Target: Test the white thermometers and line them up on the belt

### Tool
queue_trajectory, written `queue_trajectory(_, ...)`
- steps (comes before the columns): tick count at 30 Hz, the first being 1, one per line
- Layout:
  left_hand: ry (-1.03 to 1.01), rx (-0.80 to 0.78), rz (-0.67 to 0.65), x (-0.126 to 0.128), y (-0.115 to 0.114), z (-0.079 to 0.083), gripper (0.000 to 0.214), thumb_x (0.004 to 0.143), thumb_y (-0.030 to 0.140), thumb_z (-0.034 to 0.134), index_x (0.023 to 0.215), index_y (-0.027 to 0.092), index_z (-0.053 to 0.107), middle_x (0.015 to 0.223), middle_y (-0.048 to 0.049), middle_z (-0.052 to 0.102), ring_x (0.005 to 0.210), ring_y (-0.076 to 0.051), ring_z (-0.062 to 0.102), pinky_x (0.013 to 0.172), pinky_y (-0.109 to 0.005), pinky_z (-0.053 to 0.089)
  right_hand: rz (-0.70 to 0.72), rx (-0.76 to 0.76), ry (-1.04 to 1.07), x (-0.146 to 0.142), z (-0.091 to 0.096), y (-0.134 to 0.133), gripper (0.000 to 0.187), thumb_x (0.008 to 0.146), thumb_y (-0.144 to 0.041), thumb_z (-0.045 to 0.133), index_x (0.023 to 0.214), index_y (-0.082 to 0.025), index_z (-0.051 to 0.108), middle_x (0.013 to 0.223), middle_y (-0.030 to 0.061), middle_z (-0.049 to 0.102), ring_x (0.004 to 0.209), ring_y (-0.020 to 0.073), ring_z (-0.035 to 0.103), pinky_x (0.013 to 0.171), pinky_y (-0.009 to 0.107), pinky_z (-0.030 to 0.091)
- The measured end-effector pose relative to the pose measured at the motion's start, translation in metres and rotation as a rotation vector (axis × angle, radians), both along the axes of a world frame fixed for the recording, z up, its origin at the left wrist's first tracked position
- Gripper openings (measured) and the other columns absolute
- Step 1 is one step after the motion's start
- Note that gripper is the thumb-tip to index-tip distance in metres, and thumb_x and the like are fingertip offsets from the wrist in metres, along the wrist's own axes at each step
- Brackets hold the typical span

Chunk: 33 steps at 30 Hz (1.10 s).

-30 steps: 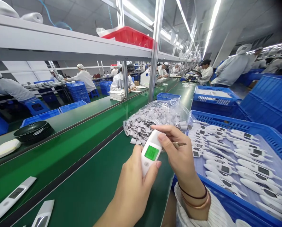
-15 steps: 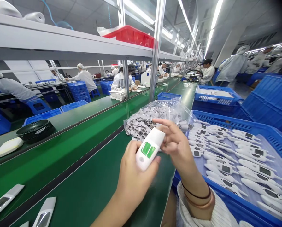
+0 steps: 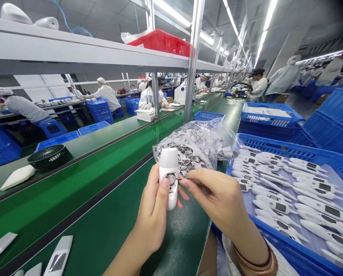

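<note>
Upright in my left hand (image 3: 152,214) is a white digital thermometer (image 3: 169,165) with a grey cap on top. Its back faces me, showing an open round battery compartment, and my thumb lies along the compartment's edge. My right hand (image 3: 214,191) is at the thermometer's right side, thumb and forefinger pinched beside the opening. Something thin and dark shows at those fingertips, too small to name. Behind both hands lies a clear plastic bag (image 3: 200,140) full of loose grey caps.
To the right, a blue crate (image 3: 277,147) holds rows of thermometers without caps. Several capped thermometers (image 3: 59,255) lie at the lower left by the green conveyor belt (image 3: 82,176). A black fan (image 3: 49,157) stands beyond the belt. Metal posts (image 3: 192,65) carry an overhead shelf.
The thermometer has turned from its green-marked display side to its back and now stands upright. My right hand has come down from the cap end to the battery compartment, fingers pinched.
</note>
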<state>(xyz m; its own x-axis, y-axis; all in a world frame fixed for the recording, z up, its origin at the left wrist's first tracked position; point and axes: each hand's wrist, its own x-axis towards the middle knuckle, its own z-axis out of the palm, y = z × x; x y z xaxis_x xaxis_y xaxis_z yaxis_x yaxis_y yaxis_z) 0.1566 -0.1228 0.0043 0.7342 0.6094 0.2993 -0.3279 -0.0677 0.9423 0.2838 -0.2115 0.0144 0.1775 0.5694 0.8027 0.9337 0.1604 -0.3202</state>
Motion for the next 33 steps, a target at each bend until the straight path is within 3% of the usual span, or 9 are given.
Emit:
queue_trajectory(4, 0.075, 0.208, 0.125, -0.003, 0.001, 0.002, 0.036, 0.107, 0.042, 0.040, 0.135, 0.022, 0.052, 0.082, 0.0010, 0.061, 0.063, -0.012, 0.053, 0.059, -0.024, 0.043, -0.025, -0.040, 0.013, 0.002, -0.002, 0.002, 0.027, 0.097, -0.025, 0.063, 0.071, -0.019, 0.063, 0.061, -0.0003, 0.066, 0.052, 0.0107, 0.056, 0.053, 0.025, 0.038)
queue_trajectory(10, 0.117, -0.150, -0.222, -0.008, 0.011, 0.009, 0.036, 0.105, 0.047, 0.043, 0.125, 0.019, 0.054, 0.079, 0.0014, 0.059, 0.047, -0.006, 0.047, 0.042, -0.017, 0.038, 0.192, -0.178, 0.329, 0.007, -0.006, -0.001, 0.026, 0.097, -0.031, 0.063, 0.073, -0.020, 0.062, 0.060, -0.0023, 0.063, 0.050, 0.0099, 0.053, 0.046, 0.023, 0.039)
queue_trajectory(13, 0.120, -0.266, -0.270, -0.005, 0.014, 0.009, 0.040, 0.104, 0.044, 0.046, 0.134, 0.019, 0.050, 0.073, 0.0019, 0.059, 0.044, -0.006, 0.047, 0.039, -0.015, 0.037, 0.190, -0.030, 0.154, 0.009, -0.002, -0.002, 0.003, 0.094, -0.024, 0.068, 0.093, -0.020, 0.068, 0.065, -0.0031, 0.064, 0.055, 0.0104, 0.056, 0.051, 0.023, 0.043)
queue_trajectory(16, 0.173, -0.296, -0.321, -0.003, 0.014, 0.009, 0.045, 0.100, 0.030, 0.045, 0.143, 0.018, 0.046, 0.073, 0.0008, 0.061, 0.044, -0.006, 0.047, 0.039, -0.014, 0.037, 0.265, 0.000, -0.131, 0.012, 0.002, 0.001, 0.021, 0.097, -0.011, 0.056, 0.108, -0.022, 0.071, 0.068, -0.0023, 0.066, 0.058, 0.0111, 0.058, 0.055, 0.024, 0.043)
queue_trajectory(19, 0.181, -0.305, -0.379, -0.005, 0.011, 0.010, 0.058, 0.091, 0.014, 0.042, 0.148, 0.020, 0.044, 0.079, -0.0003, 0.062, 0.048, -0.006, 0.049, 0.042, -0.015, 0.039, 0.290, 0.072, -0.143, 0.013, 0.001, 0.003, 0.020, 0.097, -0.010, 0.057, 0.102, -0.021, 0.073, 0.068, -0.0003, 0.066, 0.059, 0.0124, 0.060, 0.054, 0.025, 0.045)
queue_trajectory(24, 0.175, -0.286, -0.336, -0.011, 0.003, 0.016, 0.067, 0.090, 0.010, 0.040, 0.155, 0.027, 0.035, 0.085, -0.0002, 0.060, 0.053, -0.007, 0.050, 0.048, -0.018, 0.042, 0.123, 0.273, 0.171, 0.002, -0.010, -0.003, 0.021, 0.090, -0.011, 0.070, 0.102, -0.028, 0.073, 0.082, 0.0019, 0.076, 0.068, 0.0163, 0.070, 0.053, 0.026, 0.053)
queue_trajectory(26, 0.169, -0.255, -0.281, -0.012, 0.000, 0.016, 0.066, 0.093, 0.012, 0.042, 0.156, 0.027, 0.034, 0.081, 0.0011, 0.059, 0.055, -0.008, 0.049, 0.051, -0.019, 0.043, 0.065, 0.298, 0.123, -0.003, -0.012, -0.007, 0.026, 0.088, -0.010, 0.072, 0.104, -0.030, 0.072, 0.086, 0.0024, 0.078, 0.070, 0.0180, 0.073, 0.057, 0.029, 0.058)
queue_trajectory(30, 0.201, -0.218, -0.174, -0.011, -0.005, 0.010, 0.065, 0.098, 0.020, 0.045, 0.160, 0.033, 0.028, 0.070, 0.0038, 0.051, 0.059, -0.011, 0.046, 0.055, -0.020, 0.044, 0.120, 0.213, -0.123, -0.008, -0.012, -0.007, 0.023, 0.091, -0.011, 0.068, 0.108, -0.026, 0.071, 0.085, 0.0046, 0.078, 0.069, 0.0183, 0.072, 0.059, 0.030, 0.059)
queue_trajectory(33, 0.214, -0.098, -0.081, -0.009, -0.006, 0.001, 0.064, 0.100, 0.027, 0.047, 0.159, 0.041, 0.028, 0.086, 0.0003, 0.061, 0.063, -0.013, 0.050, 0.058, -0.022, 0.046, 0.136, 0.217, -0.190, -0.008, -0.014, -0.001, 0.019, 0.092, -0.010, 0.064, 0.104, -0.023, 0.071, 0.083, 0.0060, 0.076, 0.069, 0.0181, 0.069, 0.059, 0.031, 0.056)
